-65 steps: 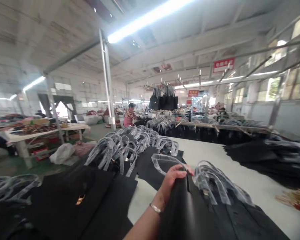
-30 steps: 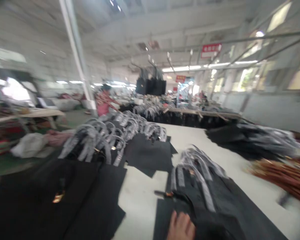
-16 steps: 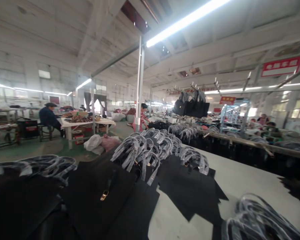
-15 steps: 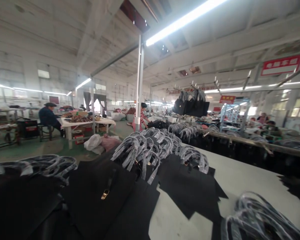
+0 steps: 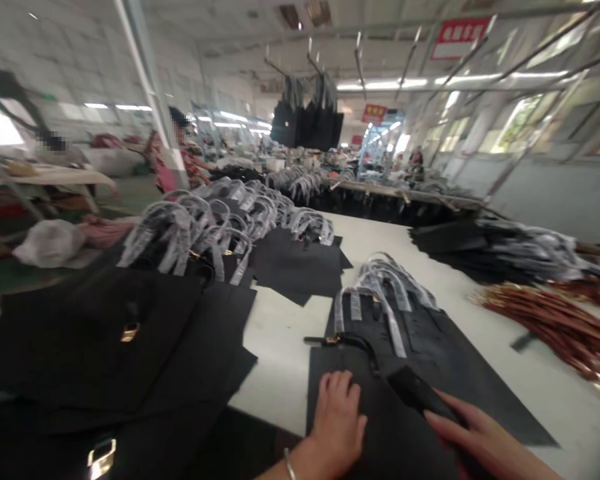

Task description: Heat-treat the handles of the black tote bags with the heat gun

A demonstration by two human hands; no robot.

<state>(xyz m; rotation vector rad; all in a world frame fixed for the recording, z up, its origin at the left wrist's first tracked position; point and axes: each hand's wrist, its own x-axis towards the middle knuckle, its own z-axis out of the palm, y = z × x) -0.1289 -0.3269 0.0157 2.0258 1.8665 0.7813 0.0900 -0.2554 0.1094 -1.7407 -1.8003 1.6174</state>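
Observation:
My left hand (image 5: 337, 417), with a bracelet at the wrist, rests palm down on a black bag panel (image 5: 385, 417), its fingers slightly bent. Above those fingers lies a black strap (image 5: 357, 341) with a small gold-coloured fitting. In my right hand (image 5: 480, 427) is a black handheld tool (image 5: 423, 393) with a flat, wide head, which points at the panel near the strap; its exact kind is unclear. Just beyond lie black bag pieces with plastic-wrapped handles (image 5: 395, 283).
Black bag pieces with gold buckles (image 5: 130, 332) pile up at left, below wrapped handles (image 5: 220, 213). At right on the pale table (image 5: 280, 360) lie brown straps (image 5: 555, 320) and more black pieces (image 5: 460, 243). A person (image 5: 193, 160) stands behind a metal post (image 5: 147, 87).
My view has swung right and down. Both hands have come into view, the right one with the black tool. The brown straps now show at right.

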